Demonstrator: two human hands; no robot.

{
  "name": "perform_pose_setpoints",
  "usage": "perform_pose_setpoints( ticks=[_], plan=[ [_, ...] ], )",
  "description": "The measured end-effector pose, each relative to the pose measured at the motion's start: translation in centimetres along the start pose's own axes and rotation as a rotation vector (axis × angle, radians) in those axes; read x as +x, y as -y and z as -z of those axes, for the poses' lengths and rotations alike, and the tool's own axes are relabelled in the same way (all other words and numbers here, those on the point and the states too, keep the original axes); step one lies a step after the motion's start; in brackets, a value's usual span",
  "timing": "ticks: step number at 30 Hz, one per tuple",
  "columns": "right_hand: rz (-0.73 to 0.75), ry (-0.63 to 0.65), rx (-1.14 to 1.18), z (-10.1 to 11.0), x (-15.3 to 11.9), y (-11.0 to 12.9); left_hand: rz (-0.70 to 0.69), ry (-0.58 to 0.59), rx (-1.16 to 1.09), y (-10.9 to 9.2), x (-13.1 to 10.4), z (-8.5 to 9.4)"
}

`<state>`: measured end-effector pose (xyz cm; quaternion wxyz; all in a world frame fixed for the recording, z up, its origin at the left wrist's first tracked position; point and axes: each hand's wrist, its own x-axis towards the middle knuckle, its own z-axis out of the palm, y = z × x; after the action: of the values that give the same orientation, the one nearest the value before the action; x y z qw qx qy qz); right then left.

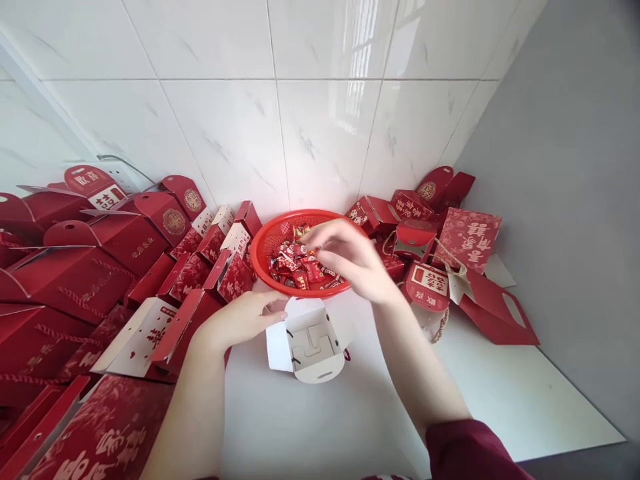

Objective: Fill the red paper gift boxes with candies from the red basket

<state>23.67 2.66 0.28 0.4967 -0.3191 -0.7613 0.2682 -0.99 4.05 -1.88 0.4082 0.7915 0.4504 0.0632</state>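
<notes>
On the white table stands an open gift box (pixel 314 343), its white inside showing and its flaps spread out. My left hand (pixel 253 317) is at the box's upper left, fingers and thumb closed on the edge of a flap. Behind the box is a red plastic basket (pixel 257 257) with several wrapped candies (pixel 305 267) in it. Over the basket's right side hangs my right hand (pixel 350 257), its fingers curved and apart from the thumb. I see nothing between them, and the fingertips are close above the candies.
Several red gift boxes (pixel 135 233) crowd the left side. More red boxes (pixel 467 237) stand at the right, some with twine handles. White tiled wall (pixel 320 140) closes off the back, and a grey panel (pixel 565 220) rises on the right.
</notes>
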Motion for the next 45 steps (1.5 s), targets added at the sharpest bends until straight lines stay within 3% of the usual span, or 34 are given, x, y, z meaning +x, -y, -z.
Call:
perform_pose_setpoints(
  ticks=[2,5,9,13,16,19,21,24,27,29,31,34,37,40,45],
  plan=[
    [-0.321,0.341,-0.287,-1.6,2.0,-3.2,0.0,-0.021,-0.005,0.0,0.0,0.0],
    [-0.442,0.65,-0.373,-4.2,3.7,-7.4,-0.019,-0.056,0.011,0.0,0.0,0.0],
    [-0.574,0.852,-0.502,-6.7,5.0,-10.5,-0.028,-0.1,0.04,0.5,0.2,0.0],
    [-0.631,1.015,-0.566,-7.5,5.7,-11.3,-0.031,-0.083,0.073,0.9,0.7,0.0],
    [-0.668,1.058,-0.608,-7.5,5.8,-11.2,-0.001,-0.035,0.127,1.0,1.1,-0.2],
    [-0.684,1.009,-0.596,-7.0,5.6,-11.0,0.017,-0.017,0.179,0.9,1.6,-0.5],
    [-0.655,0.899,-0.549,-6.0,5.3,-10.6,0.011,-0.017,0.181,0.8,1.9,-0.9],
    [-0.598,0.634,-0.457,-3.7,4.2,-9.5,0.0,-0.023,0.171,0.4,2.2,-1.3],
    [-0.532,0.33,-0.352,-1.3,2.1,-7.4,0.001,-0.167,0.185,-0.2,2.1,-1.4],
    [-0.455,0.08,-0.076,-0.5,0.3,-5.4,-0.038,-0.319,0.14,-0.7,1.9,-1.4],
    [-0.377,-0.117,0.268,-0.6,-1.3,-3.5,-0.147,-0.416,-0.049,-1.3,1.8,-1.4],
    [-0.335,-0.279,0.526,-1.8,-2.7,-1.2,-0.376,-0.386,-0.415,-2.2,1.8,-2.0],
    [-0.354,-0.317,0.59,-2.9,-3.1,0.0,-0.435,-0.419,-0.494,-3.1,1.8,-2.8],
    [-0.361,-0.188,0.545,-3.1,-3.1,0.4,-0.386,-0.474,-0.512,-3.6,1.6,-3.3],
    [-0.305,-0.026,0.409,-2.9,-3.3,0.1,-0.44,-0.383,-0.55,-3.6,1.1,-2.9]
  ],
)
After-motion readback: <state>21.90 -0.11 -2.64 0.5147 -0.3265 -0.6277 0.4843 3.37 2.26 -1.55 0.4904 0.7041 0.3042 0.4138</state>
